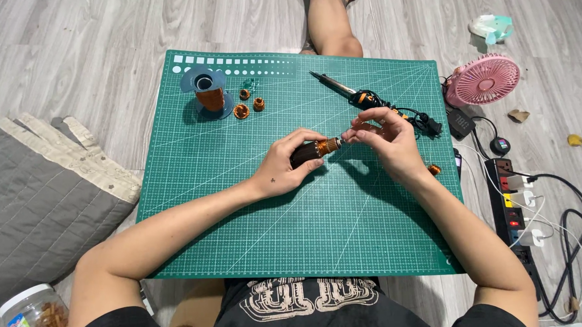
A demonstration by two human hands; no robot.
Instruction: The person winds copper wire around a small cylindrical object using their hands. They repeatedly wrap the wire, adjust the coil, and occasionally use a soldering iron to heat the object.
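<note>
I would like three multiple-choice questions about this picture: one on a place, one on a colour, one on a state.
1. Where does the soldering iron lie?
A. on the green cutting mat
B. on the grey cushion
C. on the power strip

2. What colour is the small fan?
A. blue
B. pink
C. black

3. What is the left hand doing?
A. resting open
B. pointing
C. gripping a dark cylinder with a copper coil

Answers: 1 A, the iron rests at the mat's upper part. 2 B, its grille is pink. 3 C, fingers wrap it while the right hand pinches its tip.
</note>
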